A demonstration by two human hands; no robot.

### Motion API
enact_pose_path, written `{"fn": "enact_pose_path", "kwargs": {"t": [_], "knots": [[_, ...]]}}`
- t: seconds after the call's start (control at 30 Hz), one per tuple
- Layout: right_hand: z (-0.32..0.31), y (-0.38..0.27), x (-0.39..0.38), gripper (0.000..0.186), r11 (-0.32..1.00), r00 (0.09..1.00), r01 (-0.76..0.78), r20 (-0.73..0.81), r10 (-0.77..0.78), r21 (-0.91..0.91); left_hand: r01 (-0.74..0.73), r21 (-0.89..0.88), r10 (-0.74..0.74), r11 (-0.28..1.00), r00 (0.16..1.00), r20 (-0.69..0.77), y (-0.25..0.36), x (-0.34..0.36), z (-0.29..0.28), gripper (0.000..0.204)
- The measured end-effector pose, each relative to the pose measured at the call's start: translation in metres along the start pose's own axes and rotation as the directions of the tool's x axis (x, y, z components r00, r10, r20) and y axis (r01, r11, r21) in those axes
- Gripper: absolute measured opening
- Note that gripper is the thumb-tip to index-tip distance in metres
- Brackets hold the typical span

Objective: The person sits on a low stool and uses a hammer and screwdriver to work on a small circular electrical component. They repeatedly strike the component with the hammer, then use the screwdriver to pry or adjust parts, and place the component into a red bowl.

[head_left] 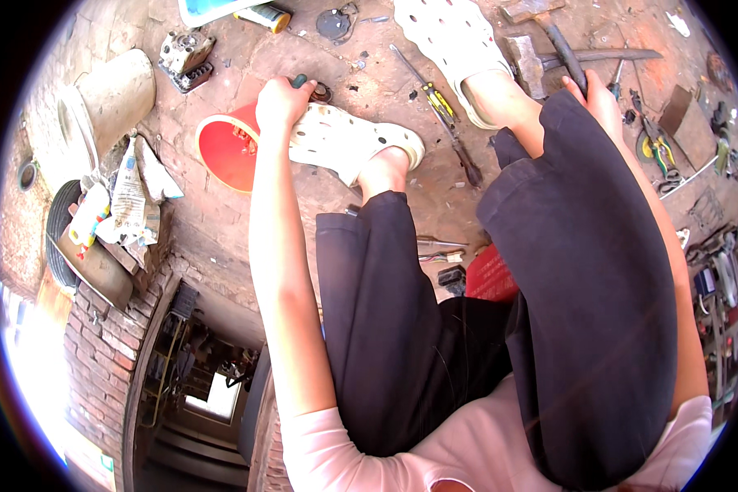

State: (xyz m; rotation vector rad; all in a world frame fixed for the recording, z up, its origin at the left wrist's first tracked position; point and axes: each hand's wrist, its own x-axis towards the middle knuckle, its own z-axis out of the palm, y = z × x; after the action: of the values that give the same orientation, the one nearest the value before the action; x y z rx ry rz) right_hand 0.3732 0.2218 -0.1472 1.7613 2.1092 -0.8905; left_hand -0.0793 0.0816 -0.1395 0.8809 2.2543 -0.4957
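My right hand [600, 105] is closed around the dark handle of a hammer [566, 53], whose head points away from me. Just left of it lies a second hammer [526, 67] with a heavy block head and a wooden handle. My left hand [279, 105] is closed beside my left shoe; a dark rounded end [300, 80] sticks out of the fist, the rest being hidden by the fingers. Against that wrist an orange-red bucket [230, 154] lies tipped, its mouth toward me. A small dark ring-shaped part [321, 92] is by the left knuckles.
Between my white clogs [451, 41] lie a yellow-handled screwdriver [436, 102] and a dark-handled tool [461, 152]. A greasy metal engine part [185, 56] and a cream bucket [111, 94] stand left. Pliers [662, 152] lie right. A brick-edged opening [197, 394] drops at lower left.
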Motion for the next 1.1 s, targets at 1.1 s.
{"fn": "enact_pose_path", "kwargs": {"t": [1.1], "knots": [[0.000, -0.003, -0.001, 0.045, 1.000, 1.000, -0.010, 0.008, 0.010, -0.008, -0.551, -0.256, 0.411, 0.794, 0.797, -0.442, 0.015, -0.035, -0.024, 0.029]]}}
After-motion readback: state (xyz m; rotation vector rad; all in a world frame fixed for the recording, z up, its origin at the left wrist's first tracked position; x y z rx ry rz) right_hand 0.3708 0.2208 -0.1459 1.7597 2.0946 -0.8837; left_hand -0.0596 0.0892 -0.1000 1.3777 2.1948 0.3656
